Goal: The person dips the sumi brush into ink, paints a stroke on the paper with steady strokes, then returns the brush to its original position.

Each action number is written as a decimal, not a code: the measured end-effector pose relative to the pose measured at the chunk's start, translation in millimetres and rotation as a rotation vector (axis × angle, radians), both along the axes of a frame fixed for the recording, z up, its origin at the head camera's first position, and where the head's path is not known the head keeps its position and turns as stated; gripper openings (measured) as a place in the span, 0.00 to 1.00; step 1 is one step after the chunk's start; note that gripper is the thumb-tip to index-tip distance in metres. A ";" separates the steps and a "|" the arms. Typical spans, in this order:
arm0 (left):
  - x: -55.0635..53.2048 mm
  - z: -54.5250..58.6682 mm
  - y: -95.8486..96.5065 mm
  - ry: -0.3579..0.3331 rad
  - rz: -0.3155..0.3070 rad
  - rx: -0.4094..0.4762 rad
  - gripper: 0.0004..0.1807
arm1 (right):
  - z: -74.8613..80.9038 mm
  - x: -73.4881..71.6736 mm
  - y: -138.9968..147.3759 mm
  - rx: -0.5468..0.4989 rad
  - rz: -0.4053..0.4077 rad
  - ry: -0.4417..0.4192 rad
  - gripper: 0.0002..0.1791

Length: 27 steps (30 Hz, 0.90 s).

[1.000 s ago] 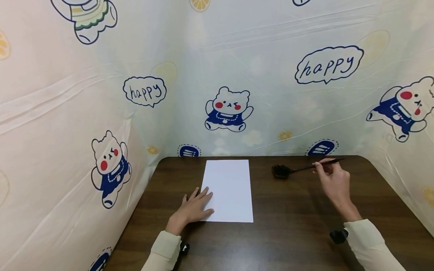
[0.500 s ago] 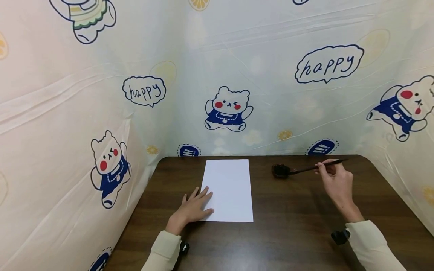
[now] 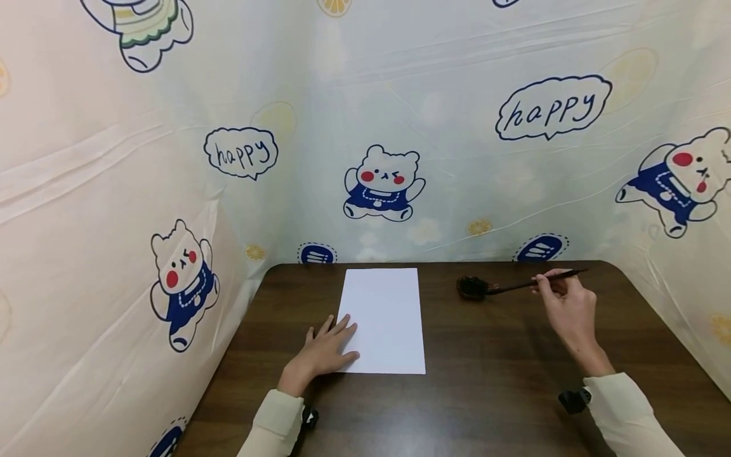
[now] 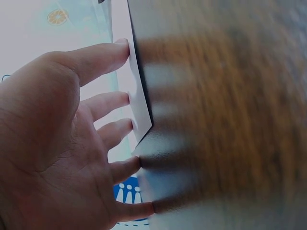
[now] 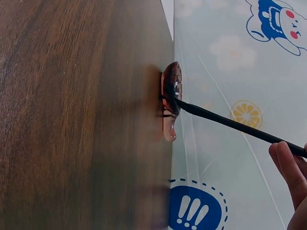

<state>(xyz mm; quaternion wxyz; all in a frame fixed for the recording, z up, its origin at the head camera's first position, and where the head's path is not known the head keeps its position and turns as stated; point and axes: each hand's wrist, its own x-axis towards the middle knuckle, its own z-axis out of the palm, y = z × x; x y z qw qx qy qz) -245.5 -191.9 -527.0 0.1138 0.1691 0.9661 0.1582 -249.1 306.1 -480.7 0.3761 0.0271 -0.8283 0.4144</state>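
A sheet of white paper lies flat on the table. My left hand rests spread on its lower left part, thumb and two fingertips on the sheet, the other two on the wood beside its corner, as the left wrist view shows. Right of the paper sits a small reddish-brown dish with dark, wet-looking ink in it. My right hand pinches the dark handle of a writing brush between thumb and fingers. The brush slants down to the left, its tip at the ink dish; the bristles are hidden against the dark ink.
The dark wooden table has rounded far corners. A pale printed cloth with bears and "happy" bubbles hangs right behind it and along both sides. Each wrist bears a small black camera at the cuff.
My right hand has drawn slightly to the right with the brush, mostly in the first half second. The brush tip stays at the dish. My left hand and the paper hold still.
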 end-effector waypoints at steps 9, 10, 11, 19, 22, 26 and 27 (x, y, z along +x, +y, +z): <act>-0.6 -1.3 -0.8 0.002 0.006 0.010 0.39 | 4.8 -0.1 2.6 -0.001 -0.009 0.057 0.08; -0.9 -1.2 -0.9 0.001 0.007 0.009 0.39 | 5.6 -0.3 2.8 0.001 -0.010 0.064 0.08; -1.2 -1.2 -1.0 0.000 0.008 0.007 0.40 | 6.3 -0.5 2.7 0.001 -0.010 0.070 0.08; -1.5 -1.3 -1.4 -0.010 0.012 0.009 0.40 | 7.8 -1.3 -4.8 -0.048 0.022 0.094 0.09; -0.9 -1.6 -1.4 -0.010 0.014 0.011 0.40 | 3.7 -1.8 -8.5 -0.040 0.026 0.081 0.09; 0.2 -2.4 -1.2 -0.012 0.011 0.013 0.40 | -1.8 -2.0 -12.3 -0.021 0.044 0.091 0.08; 0.4 -2.6 -1.2 -0.013 0.010 0.013 0.39 | -2.7 -1.9 -13.0 -0.016 0.049 0.097 0.07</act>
